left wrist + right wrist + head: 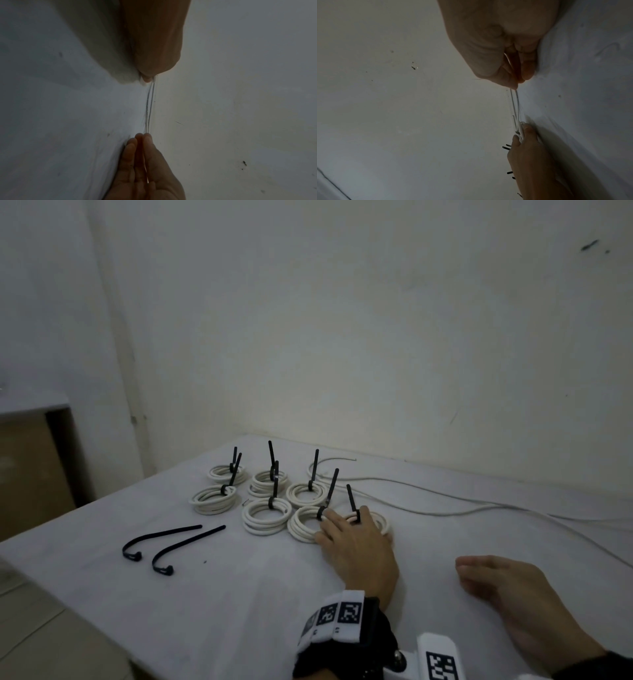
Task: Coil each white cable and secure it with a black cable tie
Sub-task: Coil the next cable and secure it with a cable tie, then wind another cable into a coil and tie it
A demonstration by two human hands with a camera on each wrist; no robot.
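Several coiled white cables (267, 517), each bound with an upright black tie, lie in rows on the white table (239, 594). My left hand (346, 522) lies flat over the nearest right coil (381, 522), fingers spread beside its black tie (352, 501). In the right wrist view the left hand (527, 142) touches that coil. My right hand (479, 573) rests on its edge on the table to the right, fingers relaxed and holding nothing, also seen in its wrist view (513, 75). A loose white cable (445, 508) runs along the back of the table. Two loose black ties (161, 537) lie at the left.
A wall stands close behind the table. The table's left edge (68, 587) drops to a tiled floor. A brown cardboard box (30, 474) stands on the left beyond it. Bare cloth lies between my hands and the near edge.
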